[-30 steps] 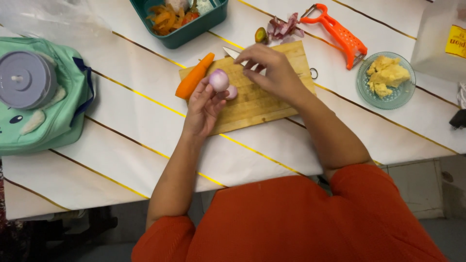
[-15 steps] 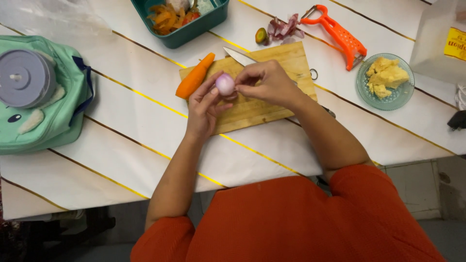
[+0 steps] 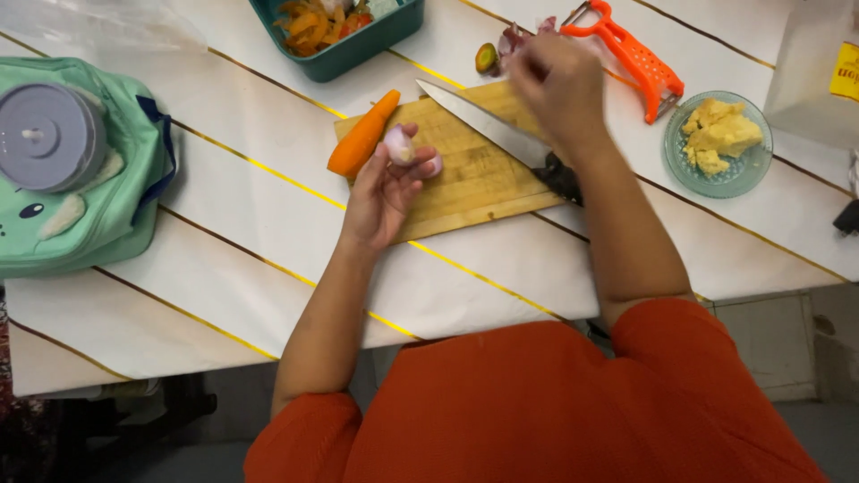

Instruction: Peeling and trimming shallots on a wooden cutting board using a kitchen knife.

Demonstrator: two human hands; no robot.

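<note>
While the knife [image 3: 501, 134] lies on the wooden board [image 3: 465, 192]:
Left hand [image 3: 383, 192]: grip closed around a peeled shallot [image 3: 399, 144].
Right hand [image 3: 557, 85]: blurred above purple peels [image 3: 517, 38]; grip unclear.
Carrot [image 3: 362, 134]: beside the board.

On the cutting board [image 3: 465, 183] lie a carrot [image 3: 362, 134] at its left and a knife [image 3: 501, 139] across it. The peeler [image 3: 631, 54] and bowl [image 3: 716, 170] are right; the bag [image 3: 80, 170] is far left.
</note>
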